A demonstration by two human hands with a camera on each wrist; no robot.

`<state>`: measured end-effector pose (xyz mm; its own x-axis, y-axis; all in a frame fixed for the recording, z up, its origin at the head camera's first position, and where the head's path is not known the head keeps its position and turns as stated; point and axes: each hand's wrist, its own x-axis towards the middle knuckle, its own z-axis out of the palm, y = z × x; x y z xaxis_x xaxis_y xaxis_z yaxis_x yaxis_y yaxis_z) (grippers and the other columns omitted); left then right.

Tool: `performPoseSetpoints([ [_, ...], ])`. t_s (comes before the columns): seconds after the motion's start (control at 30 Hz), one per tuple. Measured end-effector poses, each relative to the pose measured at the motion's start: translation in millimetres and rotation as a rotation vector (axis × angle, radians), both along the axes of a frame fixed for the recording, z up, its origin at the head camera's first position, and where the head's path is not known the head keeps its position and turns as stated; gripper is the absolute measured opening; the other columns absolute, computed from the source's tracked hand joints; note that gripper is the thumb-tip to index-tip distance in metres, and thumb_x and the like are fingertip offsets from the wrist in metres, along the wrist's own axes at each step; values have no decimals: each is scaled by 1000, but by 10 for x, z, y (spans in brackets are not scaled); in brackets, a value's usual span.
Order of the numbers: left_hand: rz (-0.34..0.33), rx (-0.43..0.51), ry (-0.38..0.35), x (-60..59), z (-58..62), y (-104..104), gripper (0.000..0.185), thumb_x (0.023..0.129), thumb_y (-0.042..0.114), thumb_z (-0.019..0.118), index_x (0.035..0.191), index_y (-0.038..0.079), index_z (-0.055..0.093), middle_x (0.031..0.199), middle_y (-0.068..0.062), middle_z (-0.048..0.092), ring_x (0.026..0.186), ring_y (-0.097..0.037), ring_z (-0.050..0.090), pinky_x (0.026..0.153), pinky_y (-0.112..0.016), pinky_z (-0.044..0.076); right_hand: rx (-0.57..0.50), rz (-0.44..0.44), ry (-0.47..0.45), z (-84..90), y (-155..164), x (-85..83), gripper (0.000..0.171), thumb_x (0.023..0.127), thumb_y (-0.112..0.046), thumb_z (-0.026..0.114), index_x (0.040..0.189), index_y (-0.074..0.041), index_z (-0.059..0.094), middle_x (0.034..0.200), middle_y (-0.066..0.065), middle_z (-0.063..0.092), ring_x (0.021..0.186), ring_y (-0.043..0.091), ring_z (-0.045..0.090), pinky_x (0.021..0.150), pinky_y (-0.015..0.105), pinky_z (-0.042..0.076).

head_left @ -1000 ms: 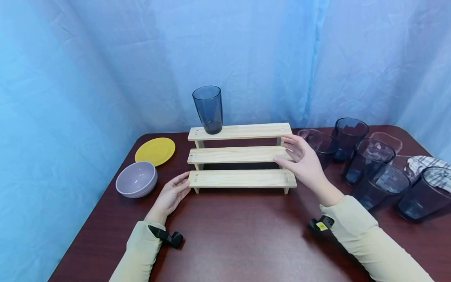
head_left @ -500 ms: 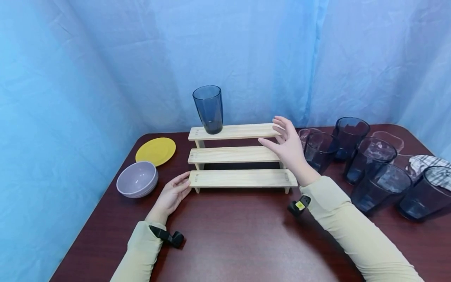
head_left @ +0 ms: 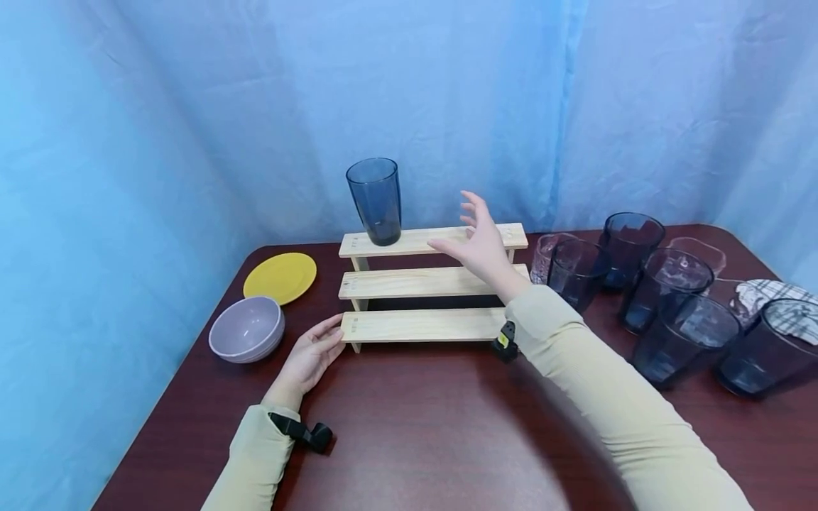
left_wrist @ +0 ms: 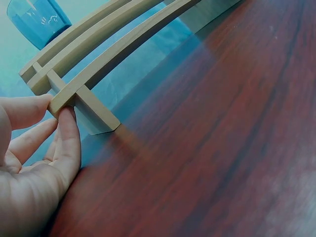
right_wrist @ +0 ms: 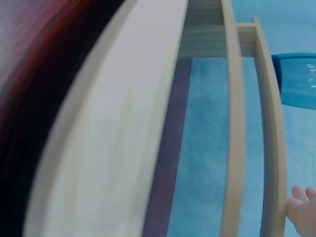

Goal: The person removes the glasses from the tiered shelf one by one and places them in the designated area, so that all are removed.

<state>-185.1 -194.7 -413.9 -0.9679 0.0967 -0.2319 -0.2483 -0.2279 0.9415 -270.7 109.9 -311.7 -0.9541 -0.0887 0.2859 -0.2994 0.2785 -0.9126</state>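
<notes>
A three-tier wooden display stand (head_left: 418,326) stands on the dark red table. My left hand (head_left: 312,358) pinches the left end of its lowest board; in the left wrist view the thumb lies over the board (left_wrist: 106,64) and a finger beneath. On the left part of the top board, a tall blue-grey drinking glass (head_left: 377,206) stands upright. My right hand (head_left: 482,245) is raised in front of the top board, right of the glass, fingers spread and holding nothing. In the right wrist view only some fingertips (right_wrist: 302,210) show, at the lower right, below the glass (right_wrist: 300,81).
Left of the stand are a lilac bowl (head_left: 246,330) and a yellow plate (head_left: 281,278). To the right stand several dark glasses (head_left: 677,277), a clear textured glass (head_left: 542,257) and a checked cloth (head_left: 776,297). A blue curtain (head_left: 447,106) hangs behind the table.
My right hand has moved left and up, from the right end of the boards toward the glass on the top board. My left hand has stayed at the lowest board.
</notes>
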Motion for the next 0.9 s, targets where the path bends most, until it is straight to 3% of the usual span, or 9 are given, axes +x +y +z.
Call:
performPoseSetpoints([
  [0.37, 0, -24, 2, 16, -18, -9, 52, 97, -2, 44, 147, -2, 26, 102, 6, 56, 89, 0, 60, 82, -15, 48, 26, -11, -88, 49, -242, -234, 101, 75, -34, 80, 151, -27, 13, 150, 11, 30, 136, 28, 34, 103, 48, 39],
  [0.6, 0, -30, 6, 10, -36, 0, 54, 97, 0, 47, 147, -2, 27, 102, 6, 57, 89, -1, 60, 81, -15, 49, 100, 12, -45, 53, -405, -339, 104, 74, -37, 81, 151, -27, 12, 150, 13, 32, 136, 31, 35, 102, 48, 40],
  [0.9, 3, -12, -2, 23, 12, 0, 53, 97, -2, 45, 147, -1, 26, 100, 6, 57, 88, -1, 60, 81, -16, 49, 131, 63, 14, 212, -638, -353, 105, 73, -32, 82, 151, -28, 11, 149, 13, 31, 135, 30, 36, 103, 47, 39],
])
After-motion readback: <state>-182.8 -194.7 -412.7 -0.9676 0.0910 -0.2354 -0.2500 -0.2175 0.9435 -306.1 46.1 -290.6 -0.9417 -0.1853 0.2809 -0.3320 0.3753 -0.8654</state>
